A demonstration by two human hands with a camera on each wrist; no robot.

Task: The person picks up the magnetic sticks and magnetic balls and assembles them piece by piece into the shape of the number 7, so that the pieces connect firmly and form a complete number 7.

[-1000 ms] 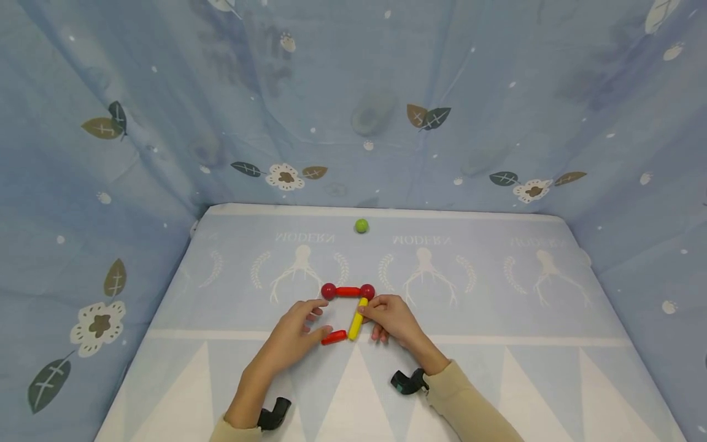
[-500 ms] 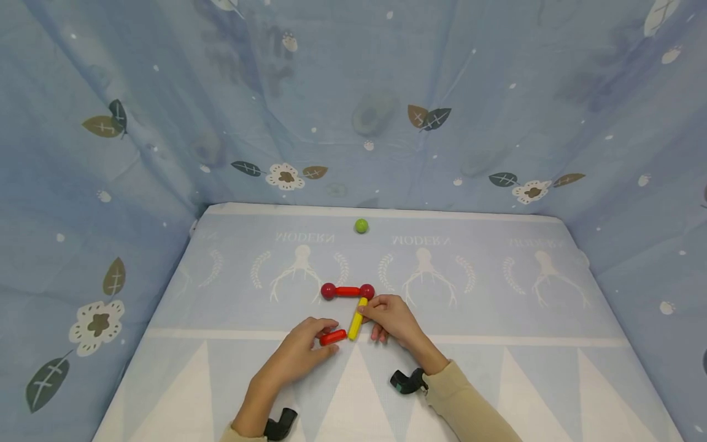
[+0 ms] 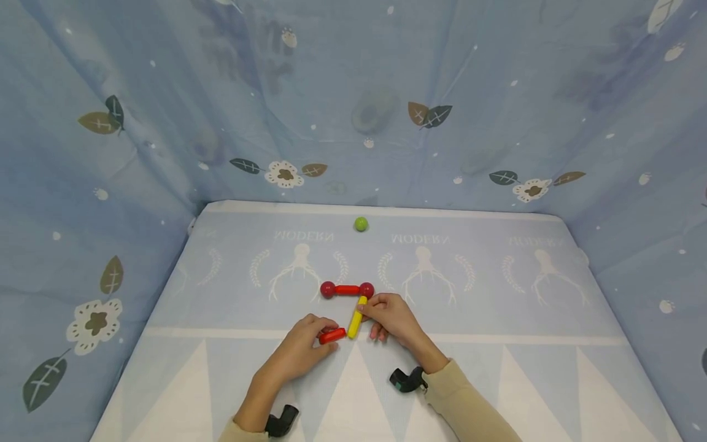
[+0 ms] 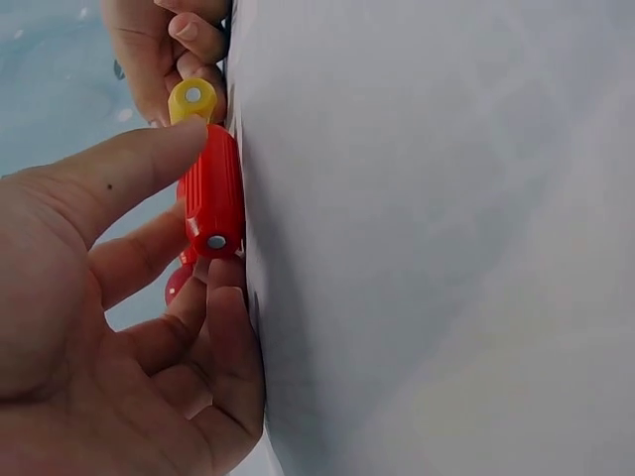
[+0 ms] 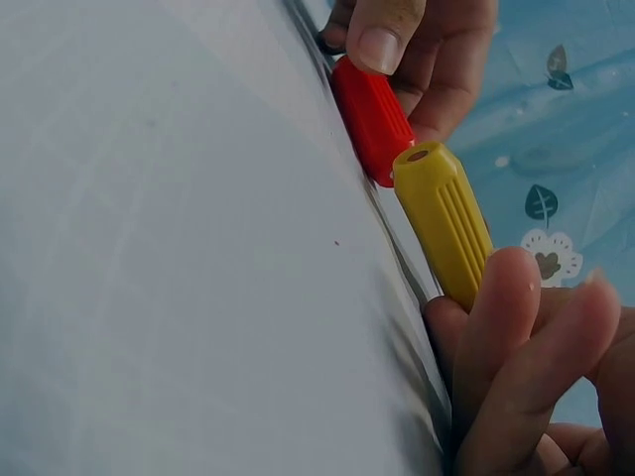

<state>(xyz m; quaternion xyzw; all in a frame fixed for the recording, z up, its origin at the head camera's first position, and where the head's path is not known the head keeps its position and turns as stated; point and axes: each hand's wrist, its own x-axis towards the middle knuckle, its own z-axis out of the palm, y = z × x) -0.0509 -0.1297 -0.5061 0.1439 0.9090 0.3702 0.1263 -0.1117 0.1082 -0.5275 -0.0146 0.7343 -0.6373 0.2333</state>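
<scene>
My left hand (image 3: pixel 305 348) holds a short red magnetic rod (image 3: pixel 332 336) between thumb and fingers, low over the tabletop. In the left wrist view, this ribbed red rod (image 4: pixel 215 193) shows a metal dot at its near end. My right hand (image 3: pixel 393 319) pinches a yellow magnetic rod (image 3: pixel 356 318) near its far end. That far end meets a red ball (image 3: pixel 367 290). A second red rod (image 3: pixel 347 290) joins this ball to another red ball (image 3: pixel 328 290) on its left. The near end of the yellow rod (image 5: pixel 442 213) lies close beside the held red one.
A green ball (image 3: pixel 361 224) sits near the back edge of the patterned table (image 3: pixel 475 307). Blue printed curtains (image 3: pixel 353 98) hang behind and at both sides. A black wrist device (image 3: pixel 407 380) is at my right sleeve, another (image 3: pixel 282 421) at my left.
My left hand has come down nearer and its fingers have moved round the loose red rod, which has barely shifted. My right hand and the yellow rod stay in place.
</scene>
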